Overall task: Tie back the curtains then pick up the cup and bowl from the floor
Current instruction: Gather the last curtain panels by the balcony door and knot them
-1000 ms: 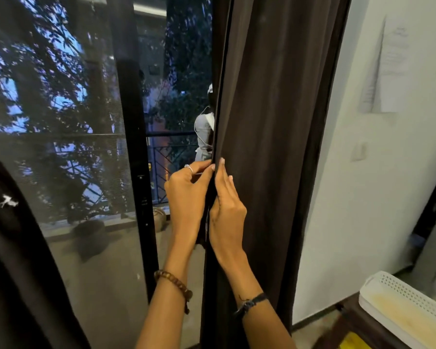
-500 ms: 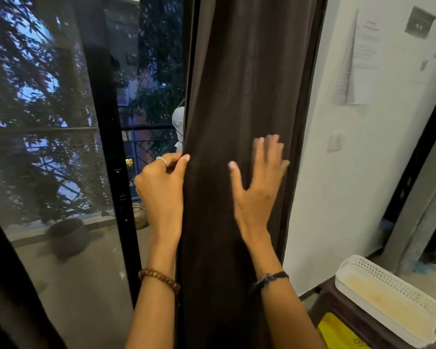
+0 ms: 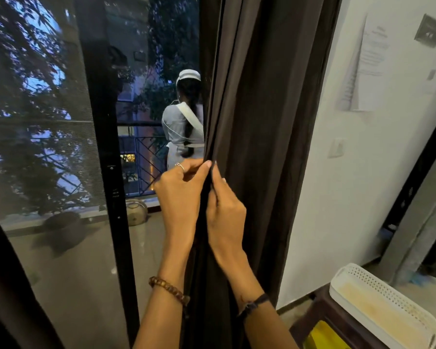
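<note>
Curtain beside white wall

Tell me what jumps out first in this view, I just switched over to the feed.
Both hands meet at centre frame: the left hand and the right hand pinch the edge of the dark brown curtain, gathered into a narrow column. Left of it, through the glass door, a person in pale clothing stands on the balcony, facing away. A white perforated tray sits at bottom right.
</note>
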